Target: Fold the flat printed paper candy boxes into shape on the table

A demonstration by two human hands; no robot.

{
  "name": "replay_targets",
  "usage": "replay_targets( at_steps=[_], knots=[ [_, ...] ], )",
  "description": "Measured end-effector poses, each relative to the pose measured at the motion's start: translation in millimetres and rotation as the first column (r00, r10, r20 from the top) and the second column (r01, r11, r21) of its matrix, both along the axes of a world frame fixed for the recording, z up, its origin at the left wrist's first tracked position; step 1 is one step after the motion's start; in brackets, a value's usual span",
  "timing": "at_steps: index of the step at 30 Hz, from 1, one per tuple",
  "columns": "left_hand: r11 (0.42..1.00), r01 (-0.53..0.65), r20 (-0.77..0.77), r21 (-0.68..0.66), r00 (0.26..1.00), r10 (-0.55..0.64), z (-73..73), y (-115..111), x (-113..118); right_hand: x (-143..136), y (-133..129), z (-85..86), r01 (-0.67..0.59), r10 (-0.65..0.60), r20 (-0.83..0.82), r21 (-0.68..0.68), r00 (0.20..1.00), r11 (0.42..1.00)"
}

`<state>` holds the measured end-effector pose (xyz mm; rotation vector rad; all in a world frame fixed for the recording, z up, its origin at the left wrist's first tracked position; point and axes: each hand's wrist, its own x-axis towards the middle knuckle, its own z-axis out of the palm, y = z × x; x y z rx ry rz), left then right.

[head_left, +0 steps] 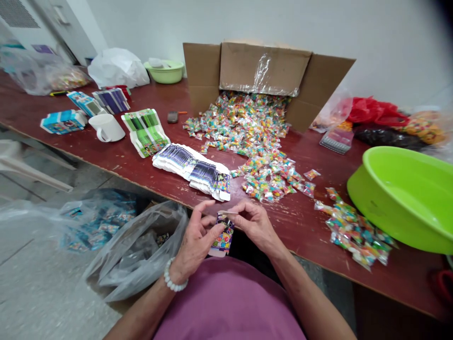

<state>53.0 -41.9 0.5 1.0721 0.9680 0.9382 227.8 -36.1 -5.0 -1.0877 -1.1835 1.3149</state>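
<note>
A small printed candy box (223, 240), dark purple with colourful pictures, is held just in front of the table edge. My left hand (201, 236) wraps round its left side, thumb on the front face. The fingers of my right hand (254, 222) pinch the flap at the box's upper end. Whether anything is inside the box cannot be seen. Just beyond my hands lies a row of flattened purple-and-white boxes (191, 167). A large heap of small clear candy packets (247, 127) spreads across the table beside it.
An open cardboard carton (265, 68) lies behind the heap. Right stands a green basin (399, 203) beside more packets (357, 231). Left are green flat boxes (146, 130), a white mug (106, 127) and blue boxes (63, 121). A plastic-lined bag (141, 255) sits below the table edge.
</note>
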Motion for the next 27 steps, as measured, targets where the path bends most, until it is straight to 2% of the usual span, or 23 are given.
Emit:
replay_targets(
  at_steps=[1, 3, 5, 6, 8, 11, 16, 20, 24, 27],
  knots=[
    [0.998, 0.009, 0.036, -0.058, 0.999, -0.007, 1.7, 0, 0, 0, -1, -0.1, 0.029, -0.031, 0.031, 0.041, 0.999, 0.999],
    [0.979, 0.101, 0.117, -0.178, 0.990, -0.080, 4.6, 1, 1, -1, -3, 0.1, 0.072, -0.081, 0.083, 0.116, 0.993, 0.991],
    [0.943, 0.210, 0.185, -0.257, 0.969, -0.165, 5.3, 1, 2, -2, -4, 1.5, 0.040, -0.077, 0.180, 0.199, 0.981, 0.979],
    [0.932, 0.228, 0.203, -0.280, 0.963, -0.175, 4.6, 1, 4, -2, -4, 2.5, 0.001, -0.057, 0.231, 0.235, 0.971, 0.972],
    [0.927, 0.204, 0.217, -0.314, 0.966, -0.139, 1.7, 1, 6, -3, -4, 4.1, -0.080, 0.007, 0.269, 0.262, 0.963, 0.962],
    [0.918, 0.169, 0.198, -0.357, 0.975, -0.103, -3.2, 2, 9, -3, -2, 4.2, -0.125, 0.099, 0.146, 0.176, 0.984, 0.976],
    [0.940, 0.151, 0.086, -0.307, 0.988, -0.131, -6.0, 5, 10, -5, 3, 3.7, -0.067, 0.065, 0.058, 0.027, 0.996, 0.997],
    [0.965, 0.157, -0.003, -0.210, 0.987, -0.162, -4.7, 7, 10, -9, 4, 7.1, -0.022, 0.022, -0.012, -0.013, 1.000, 1.000],
    [0.971, 0.171, -0.002, -0.166, 0.985, -0.174, -4.2, 8, 8, -11, 1, 9.8, -0.001, -0.003, 0.060, 0.072, 0.998, 0.997],
    [0.977, 0.157, -0.012, -0.147, 0.987, -0.160, -5.6, 7, 8, -10, -1, 13.2, -0.051, 0.030, 0.130, 0.166, 0.991, 0.985]
  ],
)
